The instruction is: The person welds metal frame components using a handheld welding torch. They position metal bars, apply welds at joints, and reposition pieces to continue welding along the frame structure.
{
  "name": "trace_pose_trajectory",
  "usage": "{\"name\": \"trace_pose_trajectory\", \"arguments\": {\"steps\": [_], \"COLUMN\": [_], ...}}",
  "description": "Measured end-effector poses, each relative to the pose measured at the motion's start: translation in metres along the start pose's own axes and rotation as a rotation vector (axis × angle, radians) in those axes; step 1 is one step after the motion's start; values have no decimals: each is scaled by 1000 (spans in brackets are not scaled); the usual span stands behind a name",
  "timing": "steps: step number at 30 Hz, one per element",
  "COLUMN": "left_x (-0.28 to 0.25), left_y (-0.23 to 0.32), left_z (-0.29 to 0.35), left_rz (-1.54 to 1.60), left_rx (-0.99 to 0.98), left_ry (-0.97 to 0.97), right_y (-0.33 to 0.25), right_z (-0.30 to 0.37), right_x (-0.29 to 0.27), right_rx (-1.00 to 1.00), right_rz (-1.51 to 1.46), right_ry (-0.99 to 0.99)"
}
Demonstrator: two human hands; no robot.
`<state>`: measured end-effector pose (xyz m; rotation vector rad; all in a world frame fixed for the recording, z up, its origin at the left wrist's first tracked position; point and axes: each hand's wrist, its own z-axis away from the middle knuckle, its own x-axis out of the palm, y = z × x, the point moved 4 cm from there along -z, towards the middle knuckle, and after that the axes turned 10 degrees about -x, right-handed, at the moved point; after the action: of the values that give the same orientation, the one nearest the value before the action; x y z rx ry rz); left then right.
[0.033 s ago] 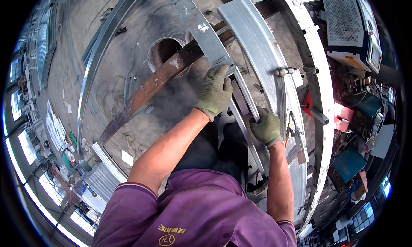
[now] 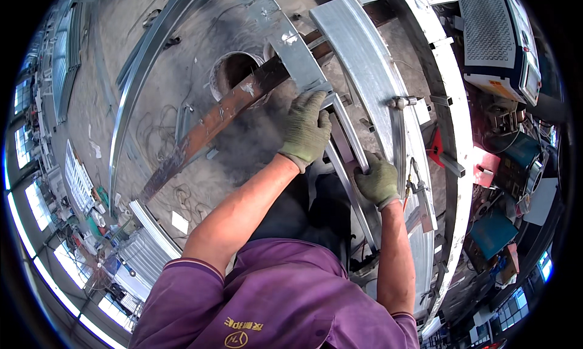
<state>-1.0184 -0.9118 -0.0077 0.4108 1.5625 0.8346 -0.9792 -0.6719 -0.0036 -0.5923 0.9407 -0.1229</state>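
My left hand, in a grey-green work glove, is closed over the upper end of a short straight metal bar. That end meets the near end of a wide flat grey steel beam. At the bar's lower end, my right hand, gloved alike, has its fingers wrapped round it. Below the bar runs a longer, narrow metal rail, slanting toward my legs. A hammer lies to the right, on a curved galvanized panel. The undersides of both hands are hidden.
A rusty brown beam crosses beneath the grey one, near a round open pipe. A large curved frame with square stubs stands right. Beyond it is a white machine cabinet. Brass fittings sit near my right hand.
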Motion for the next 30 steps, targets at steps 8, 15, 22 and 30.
{"name": "trace_pose_trajectory", "arguments": {"steps": [8, 15, 22, 30], "left_x": [-2, -6, -5, -9], "left_y": [-2, -7, -10, -7], "left_z": [6, 7, 5, 0], "left_rz": [135, 158, 165, 83], "left_rx": [-166, -186, -121, -3], "left_ry": [5, 24, 34, 62], "right_y": [-2, 4, 1, 5], "right_z": [0, 1, 1, -1], "right_x": [0, 5, 1, 1], "right_rx": [8, 3, 21, 6], "right_rz": [-14, -9, 13, -10], "right_ry": [29, 28, -10, -56]}}
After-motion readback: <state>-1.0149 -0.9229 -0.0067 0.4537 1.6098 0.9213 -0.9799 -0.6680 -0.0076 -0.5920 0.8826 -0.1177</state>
